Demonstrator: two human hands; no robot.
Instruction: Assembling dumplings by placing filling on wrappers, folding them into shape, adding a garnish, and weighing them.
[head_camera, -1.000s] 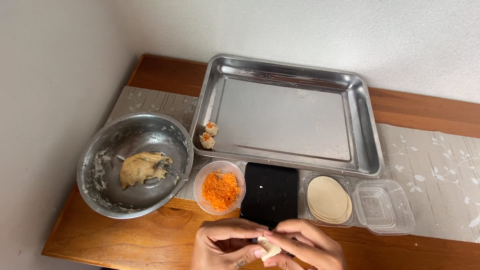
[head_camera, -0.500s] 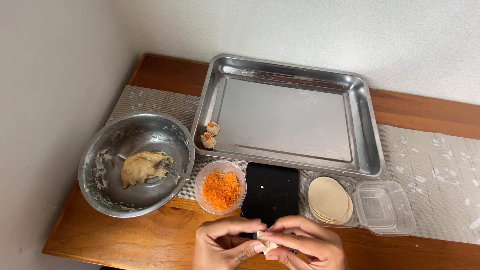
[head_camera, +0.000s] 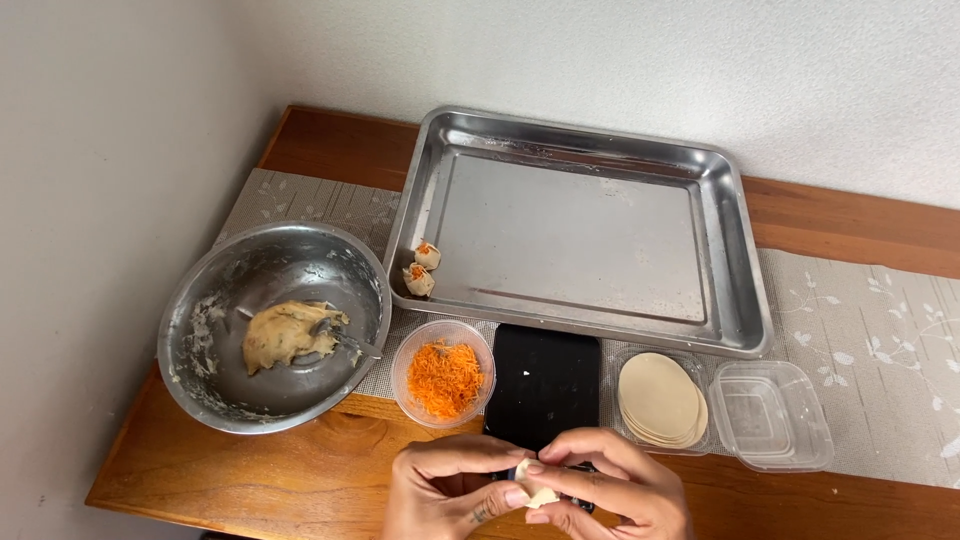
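Still at the table's (head_camera: 300, 470) near edge, the left hand (head_camera: 450, 485) and right hand (head_camera: 610, 485) stay pinched together around a small pale dumpling wrapper (head_camera: 540, 494), their fingertips having crept closer over it; folding looks underway.

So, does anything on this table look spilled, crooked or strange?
Nothing stands out. The tray holds two dumplings in one corner, and the carrot cup and wrappers look tidy. Only the bowl has smeared walls.

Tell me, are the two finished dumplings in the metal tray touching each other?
Cannot tell. In the head view the two dumplings sit close together by the tray's left wall, too small to show contact or a gap.
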